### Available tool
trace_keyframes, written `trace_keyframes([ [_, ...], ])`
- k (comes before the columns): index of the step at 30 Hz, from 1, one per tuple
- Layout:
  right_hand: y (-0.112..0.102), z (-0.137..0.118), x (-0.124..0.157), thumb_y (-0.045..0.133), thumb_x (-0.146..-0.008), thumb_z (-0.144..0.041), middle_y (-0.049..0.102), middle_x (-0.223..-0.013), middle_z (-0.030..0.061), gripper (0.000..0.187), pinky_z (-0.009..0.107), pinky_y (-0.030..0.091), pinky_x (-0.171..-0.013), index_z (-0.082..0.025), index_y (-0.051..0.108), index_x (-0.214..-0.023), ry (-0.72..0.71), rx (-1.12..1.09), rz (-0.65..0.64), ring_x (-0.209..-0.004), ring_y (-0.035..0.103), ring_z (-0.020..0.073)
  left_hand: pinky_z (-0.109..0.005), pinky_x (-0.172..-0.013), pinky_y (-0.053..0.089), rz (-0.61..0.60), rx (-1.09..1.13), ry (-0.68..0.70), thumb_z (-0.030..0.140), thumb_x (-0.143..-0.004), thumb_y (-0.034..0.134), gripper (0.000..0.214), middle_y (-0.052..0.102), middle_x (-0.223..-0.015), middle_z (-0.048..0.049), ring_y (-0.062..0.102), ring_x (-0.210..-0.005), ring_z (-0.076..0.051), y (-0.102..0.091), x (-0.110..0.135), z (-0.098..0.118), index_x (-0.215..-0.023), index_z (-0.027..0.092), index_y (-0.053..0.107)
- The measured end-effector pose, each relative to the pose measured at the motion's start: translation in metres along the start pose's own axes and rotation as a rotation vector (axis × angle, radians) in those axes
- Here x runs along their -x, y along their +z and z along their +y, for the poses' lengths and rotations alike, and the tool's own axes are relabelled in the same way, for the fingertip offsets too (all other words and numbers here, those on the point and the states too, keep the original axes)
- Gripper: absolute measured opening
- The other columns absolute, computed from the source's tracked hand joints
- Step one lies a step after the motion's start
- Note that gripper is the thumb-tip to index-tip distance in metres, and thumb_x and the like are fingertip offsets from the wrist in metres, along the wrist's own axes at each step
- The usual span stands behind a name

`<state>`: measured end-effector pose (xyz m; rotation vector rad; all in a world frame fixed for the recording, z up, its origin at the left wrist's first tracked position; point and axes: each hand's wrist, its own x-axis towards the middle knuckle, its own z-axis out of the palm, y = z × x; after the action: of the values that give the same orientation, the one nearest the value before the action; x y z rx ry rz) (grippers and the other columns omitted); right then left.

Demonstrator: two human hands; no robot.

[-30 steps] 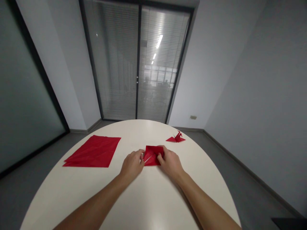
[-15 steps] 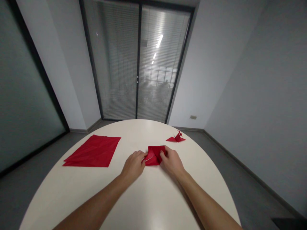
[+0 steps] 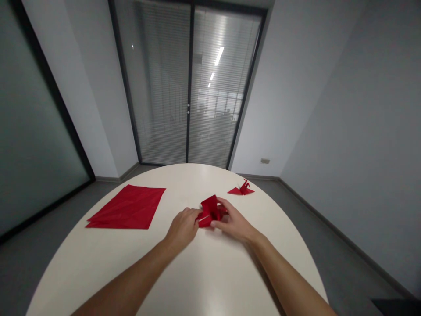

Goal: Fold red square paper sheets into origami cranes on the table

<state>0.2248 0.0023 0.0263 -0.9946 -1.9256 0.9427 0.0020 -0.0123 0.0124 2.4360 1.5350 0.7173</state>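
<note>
A small piece of folded red paper (image 3: 209, 211) is between my hands at the middle of the table, with one flap standing up and a dark hollow in its centre. My left hand (image 3: 184, 224) pinches the paper's left edge, fingertips over it. At the right side, my right hand (image 3: 232, 221) has its thumb at the near edge and its fingers at the far side, the paper between them. Part of the paper is hidden behind the right fingers. Farther back to the right stands a red origami crane (image 3: 244, 188) with its wings spread.
On the left of the round white table (image 3: 204, 272) lies a stack of red paper sheets (image 3: 128, 208). The table's curved rim runs around the far side. Beyond it are a glass partition with blinds (image 3: 161, 96) and a wall socket (image 3: 265, 161).
My right thumb has moved down to the near edge and the right fingers have spread apart. The paper's upper flap has lifted and tilted, and the hollow has opened. The left hand stays put.
</note>
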Motion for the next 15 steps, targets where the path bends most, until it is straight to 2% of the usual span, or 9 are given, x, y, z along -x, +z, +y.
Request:
trace_keyframes([
  [1, -0.003, 0.0, 0.002, 0.085, -0.073, -0.038, 0.059, -0.136, 0.0131, 0.091, 0.042, 0.047, -0.103, -0.021, 0.039, -0.149, -0.018, -0.042, -0.065, -0.122, 0.058, 0.0264, -0.038, -0.096, 0.049, -0.005, 0.004, 0.005, 0.003, -0.087, 0.052, 0.04, 0.072, -0.115, -0.0082, 0.062, -0.107, -0.024, 0.0, 0.0, 0.0, -0.122, 0.016, 0.067],
  [3, -0.006, 0.002, 0.004, 0.089, -0.069, -0.038, 0.056, -0.142, 0.0136, 0.103, 0.045, 0.044, -0.109, -0.023, 0.032, -0.153, -0.023, -0.103, -0.125, -0.127, 0.056, 0.0276, -0.037, -0.097, 0.049, -0.016, 0.024, 0.028, 0.002, -0.086, 0.051, 0.041, 0.073, -0.115, -0.0074, 0.062, -0.108, -0.024, 0.0, 0.0, -0.002, -0.119, 0.017, 0.068],
  [6, -0.006, 0.005, 0.004, 0.087, -0.072, -0.042, 0.061, -0.136, 0.0137, 0.104, 0.048, 0.045, -0.108, -0.022, 0.028, -0.155, 0.015, -0.147, -0.102, -0.121, 0.06, 0.0279, -0.035, -0.1, 0.048, -0.027, 0.067, 0.069, 0.0, -0.085, 0.05, 0.043, 0.073, -0.117, -0.0069, 0.063, -0.11, -0.023, 0.001, 0.0, -0.004, -0.118, 0.018, 0.069],
  [9, -0.001, 0.01, 0.002, 0.083, -0.077, -0.042, 0.064, -0.133, 0.0123, 0.098, 0.045, 0.048, -0.104, -0.022, 0.028, -0.155, 0.034, -0.142, -0.034, -0.117, 0.063, 0.0267, -0.035, -0.1, 0.049, -0.017, 0.096, 0.085, 0.005, -0.089, 0.049, 0.039, 0.072, -0.117, -0.0087, 0.064, -0.108, -0.022, 0.002, 0.001, -0.004, -0.122, 0.017, 0.068],
  [13, 0.004, 0.012, 0.0, 0.075, -0.085, -0.04, 0.073, -0.104, 0.0055, 0.086, 0.04, 0.054, -0.085, -0.024, 0.027, -0.155, 0.115, 0.042, 0.094, -0.089, 0.068, 0.0232, -0.036, -0.092, 0.051, 0.011, 0.093, 0.096, 0.023, -0.097, 0.051, 0.025, 0.074, -0.109, -0.0078, 0.066, -0.102, -0.023, 0.002, 0.002, -0.001, -0.112, 0.02, 0.071],
  [15, 0.005, 0.011, 0.0, 0.075, -0.084, -0.04, 0.072, -0.091, 0.0024, 0.088, 0.038, 0.054, -0.076, -0.023, 0.025, -0.156, 0.147, 0.13, 0.116, -0.078, 0.067, 0.0223, -0.035, -0.091, 0.05, 0.013, 0.082, 0.096, 0.022, -0.095, 0.054, 0.021, 0.074, -0.106, -0.0068, 0.066, -0.101, -0.023, 0.002, 0.002, 0.001, -0.106, 0.021, 0.072],
])
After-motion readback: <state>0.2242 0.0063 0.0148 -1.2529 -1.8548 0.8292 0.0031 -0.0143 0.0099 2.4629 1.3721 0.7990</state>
